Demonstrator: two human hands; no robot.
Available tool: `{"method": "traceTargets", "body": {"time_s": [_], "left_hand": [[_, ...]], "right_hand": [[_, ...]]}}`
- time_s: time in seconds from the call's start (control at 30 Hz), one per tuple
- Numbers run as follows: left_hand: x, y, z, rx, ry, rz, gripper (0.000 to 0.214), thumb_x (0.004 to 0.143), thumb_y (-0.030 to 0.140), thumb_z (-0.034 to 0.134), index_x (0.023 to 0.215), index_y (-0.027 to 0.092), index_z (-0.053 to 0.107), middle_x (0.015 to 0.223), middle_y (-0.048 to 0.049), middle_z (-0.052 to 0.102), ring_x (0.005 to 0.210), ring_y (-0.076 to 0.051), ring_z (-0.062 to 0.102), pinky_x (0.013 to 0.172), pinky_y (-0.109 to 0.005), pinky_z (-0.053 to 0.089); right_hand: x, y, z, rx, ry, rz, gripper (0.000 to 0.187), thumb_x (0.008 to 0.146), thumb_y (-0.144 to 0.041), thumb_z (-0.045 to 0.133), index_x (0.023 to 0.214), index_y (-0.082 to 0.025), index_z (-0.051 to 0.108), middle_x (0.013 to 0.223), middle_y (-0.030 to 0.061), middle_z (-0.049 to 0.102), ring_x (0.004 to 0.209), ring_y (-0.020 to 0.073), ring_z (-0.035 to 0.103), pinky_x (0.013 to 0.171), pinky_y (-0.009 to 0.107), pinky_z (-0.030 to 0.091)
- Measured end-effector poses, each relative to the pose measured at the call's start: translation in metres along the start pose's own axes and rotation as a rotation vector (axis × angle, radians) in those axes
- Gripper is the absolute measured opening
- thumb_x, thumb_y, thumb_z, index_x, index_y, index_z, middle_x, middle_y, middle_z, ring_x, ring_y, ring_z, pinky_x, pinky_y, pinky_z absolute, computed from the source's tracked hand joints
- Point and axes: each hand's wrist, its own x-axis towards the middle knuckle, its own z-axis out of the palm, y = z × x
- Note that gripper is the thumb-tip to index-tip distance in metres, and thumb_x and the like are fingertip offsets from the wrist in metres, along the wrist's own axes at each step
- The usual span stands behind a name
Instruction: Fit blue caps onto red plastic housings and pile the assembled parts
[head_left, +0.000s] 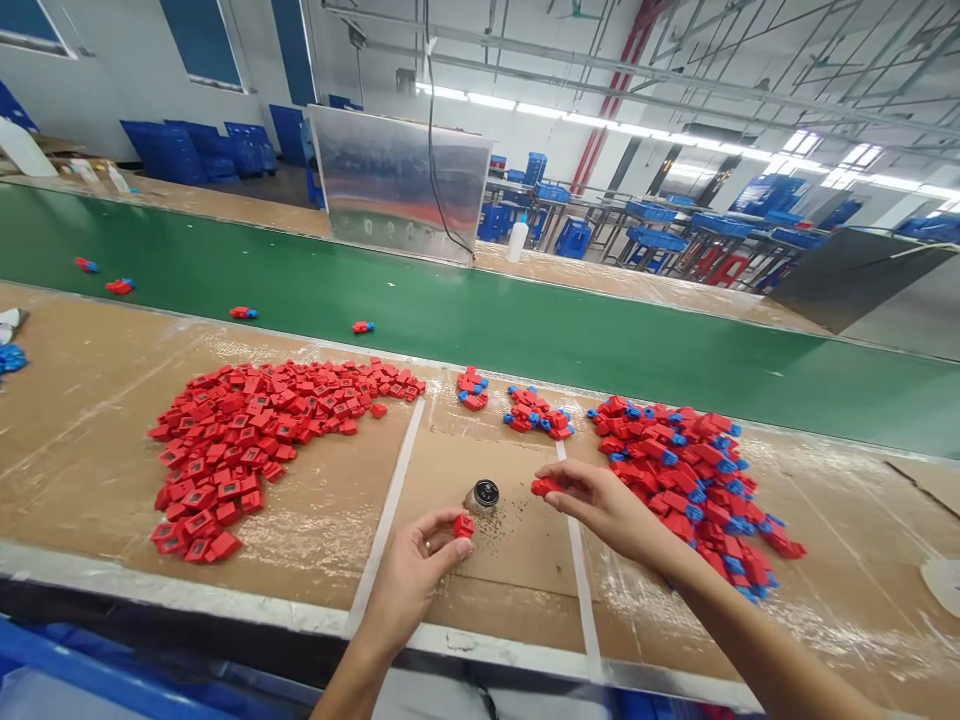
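A red block is pinched by the left hand beside the black-topped fixture, a red piece by the right hand, right of it. Red blocks are heaped left of the fixture; right of it, red-and-blue pieces are partly hidden by the right forearm

Inside a factory hall. At left, a pale wall with dark blue windows, and blue plastic crates below on a dark floor. Overhead, metal beams, slanting red pipes and a long row of lit fluorescent tubes. At right, bright windows beyond metal-legged worktables bearing blue bins. Across the middle, a green conveyor belt.
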Motion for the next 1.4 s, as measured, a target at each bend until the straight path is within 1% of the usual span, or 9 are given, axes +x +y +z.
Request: {"method": "traceTargets", "body": {"time_s": [0.17,0.37,0.57,0.67,0.8,0.9,1.07,1.2,1.4], "left_hand": [[-0.002,-0.001,0.000,0.012,-0.047,0.006,0.034,0.078,0.033,0.074,0.108,0.017,0.068,0.095,-0.0059,0.071,0.077,-0.016,0.063,0.075,-0.028,0.052],[-0.006,-0.002,-0.002,0.010,-0.071,0.007,0.031,0.077,0.032,0.075,0.105,0.018,0.069,0.092,-0.0058,0.072,0.088,-0.018,0.063,0.079,-0.028,0.051],[-0.007,-0.001,0.000,0.049,-0.090,0.008,0.028,0.078,0.031,0.074,0.103,0.018,0.070,0.094,-0.0060,0.072,0.088,-0.018,0.063,0.082,-0.028,0.049],[-0.008,-0.001,0.000,0.051,-0.098,0.019,0.027,0.079,0.031,0.073,0.102,0.017,0.070,0.091,-0.0056,0.071,0.085,-0.017,0.062,0.079,-0.027,0.049],[-0.007,-0.003,-0.001,0.038,-0.106,0.018,0.026,0.080,0.029,0.071,0.102,0.017,0.069,0.089,-0.0046,0.070,0.082,-0.017,0.060,0.076,-0.026,0.048],[-0.007,-0.002,0.000,0.022,-0.120,0.016,0.023,0.080,0.027,0.071,0.100,0.017,0.069,0.087,-0.0033,0.067,0.081,-0.015,0.058,0.075,-0.025,0.047],[-0.008,0.002,0.002,0.041,-0.161,0.005,0.024,0.082,0.028,0.068,0.103,0.016,0.068,0.081,-0.0030,0.065,0.076,-0.015,0.057,0.070,-0.024,0.046],[-0.009,0.001,0.002,0.061,-0.191,0.001,0.028,0.084,0.029,0.065,0.109,0.015,0.066,0.080,-0.0034,0.065,0.074,-0.015,0.057,0.068,-0.025,0.045],[-0.008,-0.001,0.002,0.062,-0.205,0.014,0.027,0.085,0.028,0.064,0.109,0.015,0.066,0.078,-0.0021,0.064,0.070,-0.013,0.055,0.065,-0.023,0.043]], "right_hand": [[0.009,-0.015,0.020,-0.228,0.115,-0.184,0.020,0.091,-0.029,0.060,0.108,-0.021,0.064,0.102,0.0070,0.069,0.088,0.0199,0.065,0.079,0.035,0.052],[0.014,-0.018,0.037,-0.347,0.065,-0.246,0.017,0.092,-0.025,0.058,0.107,-0.021,0.064,0.094,0.0061,0.066,0.087,0.0200,0.063,0.077,0.034,0.050],[0.020,-0.023,0.038,-0.438,0.000,-0.291,0.017,0.094,-0.025,0.053,0.104,-0.022,0.066,0.088,0.0058,0.064,0.079,0.0189,0.062,0.071,0.031,0.050],[0.022,-0.028,0.037,-0.495,-0.029,-0.300,0.017,0.095,-0.025,0.052,0.102,-0.022,0.067,0.086,0.0057,0.063,0.077,0.0190,0.062,0.069,0.031,0.049],[0.015,-0.036,0.036,-0.419,0.044,-0.284,0.016,0.094,-0.026,0.054,0.106,-0.022,0.064,0.093,0.0068,0.064,0.085,0.0206,0.063,0.074,0.033,0.050],[0.001,-0.042,0.041,-0.305,0.084,-0.253,0.018,0.094,-0.029,0.055,0.108,-0.022,0.063,0.093,0.0067,0.065,0.084,0.0202,0.063,0.074,0.032,0.050],[-0.015,-0.048,0.055,-0.232,0.017,-0.220,0.020,0.093,-0.029,0.057,0.111,-0.025,0.064,0.092,0.0054,0.066,0.083,0.0191,0.065,0.073,0.030,0.051],[-0.017,-0.046,0.061,-0.222,-0.006,-0.193,0.021,0.094,-0.029,0.056,0.113,-0.026,0.063,0.095,0.0058,0.067,0.085,0.0201,0.065,0.074,0.031,0.051],[-0.017,-0.043,0.064,-0.195,-0.049,-0.160,0.019,0.093,-0.030,0.057,0.109,-0.024,0.063,0.096,0.0053,0.066,0.086,0.0196,0.064,0.075,0.030,0.050]]}}
